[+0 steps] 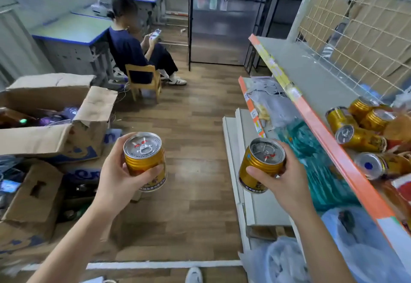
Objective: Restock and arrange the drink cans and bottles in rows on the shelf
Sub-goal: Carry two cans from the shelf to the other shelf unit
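Gold-walled and steel-lidded, sitting one to each grip above the wood-patterned floor (189, 127). Wrapping the left grip (120, 177) round the left can (144, 160) at 7 o'clock, fingers curling behind the body and thumb lying across the front, holding it upright with the pull-tab lid facing up. Wrapping the right grip (287, 182) round the right can (262, 164) at 5 o'clock, thumb pressing across the front, tipping its lid slightly toward 1 o'clock. Holding the two cans well apart, neither touching the grey shelf (311, 78).

Showing at 3 o'clock a loose heap of more gold cans (355, 137) lying on their sides on that shelf, touching one another, several lids pointing toward 9 o'clock, just behind the orange edge strip (333, 149). Backing the shelf with a wire mesh panel (355, 37) running from 1 to 2 o'clock. Crowding the lower shelf at 4 o'clock with crumpled plastic bags (278, 104).

Facing at 9 o'clock an open cardboard box (55, 127), flaps hanging outward. Facing at 11 o'clock a seated person (131, 53) in dark clothes on a small wooden chair (144, 78), looking at a phone, just beside a blue-edged desk (73, 31).
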`<state>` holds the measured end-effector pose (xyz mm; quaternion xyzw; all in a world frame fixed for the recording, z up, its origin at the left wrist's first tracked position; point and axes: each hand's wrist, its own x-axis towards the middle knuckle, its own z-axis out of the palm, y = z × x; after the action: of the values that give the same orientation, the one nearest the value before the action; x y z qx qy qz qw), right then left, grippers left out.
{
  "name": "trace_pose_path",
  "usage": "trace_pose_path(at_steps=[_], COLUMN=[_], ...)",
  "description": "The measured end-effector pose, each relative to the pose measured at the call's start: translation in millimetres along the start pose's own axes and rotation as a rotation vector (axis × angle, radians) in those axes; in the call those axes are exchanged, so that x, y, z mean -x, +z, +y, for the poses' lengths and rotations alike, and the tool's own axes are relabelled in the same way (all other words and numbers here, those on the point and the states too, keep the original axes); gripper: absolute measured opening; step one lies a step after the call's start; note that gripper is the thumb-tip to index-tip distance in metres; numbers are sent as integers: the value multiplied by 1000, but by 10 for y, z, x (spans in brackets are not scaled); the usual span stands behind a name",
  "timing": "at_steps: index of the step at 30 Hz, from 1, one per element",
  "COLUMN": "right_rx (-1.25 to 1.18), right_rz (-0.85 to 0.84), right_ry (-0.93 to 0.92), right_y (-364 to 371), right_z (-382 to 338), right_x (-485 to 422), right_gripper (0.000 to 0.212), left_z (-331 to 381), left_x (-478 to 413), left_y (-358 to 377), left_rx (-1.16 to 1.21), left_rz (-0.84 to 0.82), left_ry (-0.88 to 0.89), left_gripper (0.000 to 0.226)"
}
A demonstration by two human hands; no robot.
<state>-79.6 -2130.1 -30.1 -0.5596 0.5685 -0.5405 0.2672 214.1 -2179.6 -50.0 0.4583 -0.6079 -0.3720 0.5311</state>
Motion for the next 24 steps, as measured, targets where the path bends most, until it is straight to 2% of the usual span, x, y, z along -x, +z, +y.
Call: trace_pose_path(at_steps=[10, 14, 19, 24], right_rx=[16, 14, 20, 26], right_rz=[-29, 4, 79, 145], right_ry=[32, 36, 44, 57], right_y=[165, 300, 501, 661], right_z=[455, 673, 872, 1013], right_x=[-1673, -2311, -3203, -3996], right_gripper=[66, 63, 71, 64], left_z=[-392, -667, -943, -1162], left_x=[-1572, -2319, -3387, -4368], left_y=[468, 663, 827, 947], left_rx=[34, 31, 73, 85], left_rz=[26, -17, -80, -127], left_ry=[-14, 17, 48, 45], left_gripper=[68, 65, 65, 65])
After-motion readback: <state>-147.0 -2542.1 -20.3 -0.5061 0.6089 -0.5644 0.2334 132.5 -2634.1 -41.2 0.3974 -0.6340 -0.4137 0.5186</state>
